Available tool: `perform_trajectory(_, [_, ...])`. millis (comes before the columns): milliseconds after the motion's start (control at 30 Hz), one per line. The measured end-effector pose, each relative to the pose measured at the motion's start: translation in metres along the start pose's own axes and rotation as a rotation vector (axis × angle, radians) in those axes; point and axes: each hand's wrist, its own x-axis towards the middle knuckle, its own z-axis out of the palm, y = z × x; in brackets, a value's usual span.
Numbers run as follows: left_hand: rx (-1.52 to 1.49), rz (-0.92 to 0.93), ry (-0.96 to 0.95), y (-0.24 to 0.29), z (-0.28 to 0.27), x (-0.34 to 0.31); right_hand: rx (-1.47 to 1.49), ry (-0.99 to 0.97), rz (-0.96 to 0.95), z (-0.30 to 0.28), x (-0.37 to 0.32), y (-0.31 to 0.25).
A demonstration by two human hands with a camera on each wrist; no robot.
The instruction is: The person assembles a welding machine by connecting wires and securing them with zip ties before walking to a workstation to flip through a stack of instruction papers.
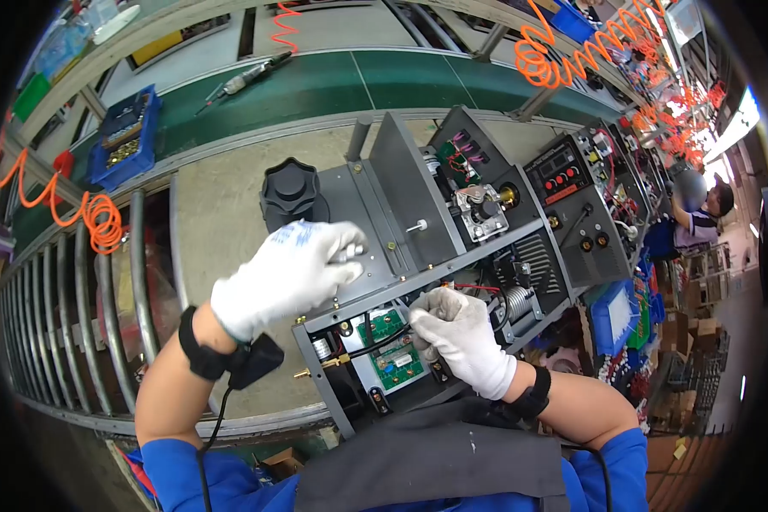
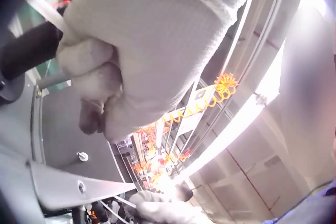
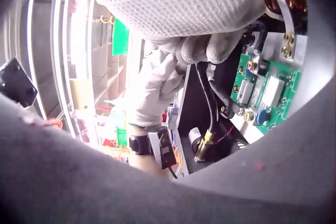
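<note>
My left hand (image 1: 290, 271), in a white glove, hovers over the grey metal deck (image 1: 337, 192) of a machine housing. Its fingers (image 2: 100, 79) are curled in, and no held thing shows between them. Low in the open front bay, my gloved right hand (image 1: 462, 337) pinches a black cable (image 3: 206, 90) with its fingertips bent inward. That cable runs to a brass fitting (image 3: 206, 145) at the housing's end. Beside the right hand lies a green circuit board (image 1: 392, 350) with screw terminals. Part of the cable is hidden under the right-hand fingers.
A black knob (image 1: 290, 189) rises from the deck's left side. An upright grey panel (image 1: 401, 183) divides the housing, with a metal wire feeder (image 1: 484, 213) behind it. More units line up rightward. Beyond are a green conveyor (image 1: 324, 90), a power screwdriver (image 1: 246, 83) and a blue parts bin (image 1: 124, 141).
</note>
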Motion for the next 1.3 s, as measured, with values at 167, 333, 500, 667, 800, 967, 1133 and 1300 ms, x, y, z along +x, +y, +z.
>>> perform_trajectory(167, [0.375, 0.088, 0.122, 0.023, 0.051, -0.055, -0.16, -0.167, -0.152, -0.014, 0.013, 0.011])
perform_trajectory(333, [0.564, 0.053, 0.15, 0.041, 0.102, -0.058, -0.28, -0.273, -0.241, -0.02, 0.023, 0.012])
perform_trajectory(500, [0.717, -0.022, 0.341, 0.03, 0.113, -0.045, -0.248, -0.41, -0.209, -0.025, 0.029, 0.019])
perform_trajectory(667, [0.6, 0.166, 0.399, 0.031, 0.107, -0.041, -0.152, -0.402, -0.169, -0.033, 0.03, 0.016])
perform_trajectory(800, [0.628, 0.186, 0.267, 0.034, 0.095, -0.025, -0.068, -0.431, -0.11, -0.034, 0.028, 0.01])
perform_trajectory(967, [0.656, 0.328, 0.241, 0.029, 0.087, -0.013, 0.028, -0.406, -0.034, -0.037, 0.016, -0.002])
perform_trajectory(1133, [0.584, 0.41, 0.259, 0.029, 0.079, -0.018, -0.449, -0.367, -0.492, -0.032, 0.014, 0.027])
perform_trajectory(1300, [0.614, 0.372, 0.215, 0.03, 0.077, -0.016, -0.566, -0.305, -0.641, -0.016, 0.008, 0.04])
